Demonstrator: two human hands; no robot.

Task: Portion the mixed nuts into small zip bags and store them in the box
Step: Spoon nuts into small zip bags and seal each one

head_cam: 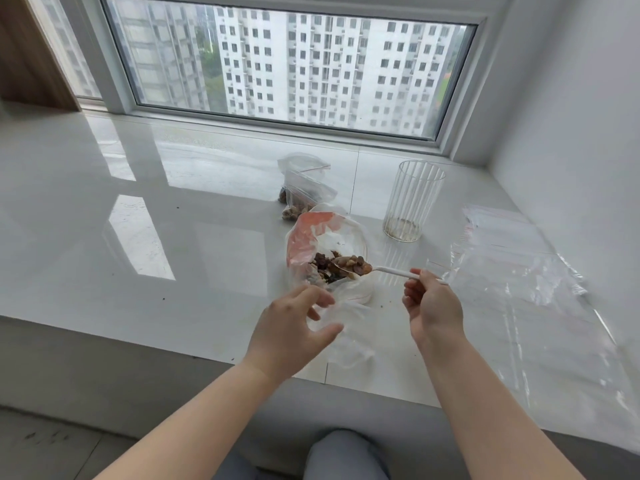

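Head view is showing the big source bag (322,244) of mixed nuts lying open on the sill (173,220). The left hand (294,327), fingers spread, is steadying a small zip bag (346,327); it should be gaping that mouth wide. The right hand (433,303) is pinching a loaded spoon (360,266), best kept level.

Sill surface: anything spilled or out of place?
Yes, minor. Dark crumbs lie scattered on the white sill, some left of the nut bag and a few beside the right hand. They look like nut bits. Nuts on the spoon are heaped.
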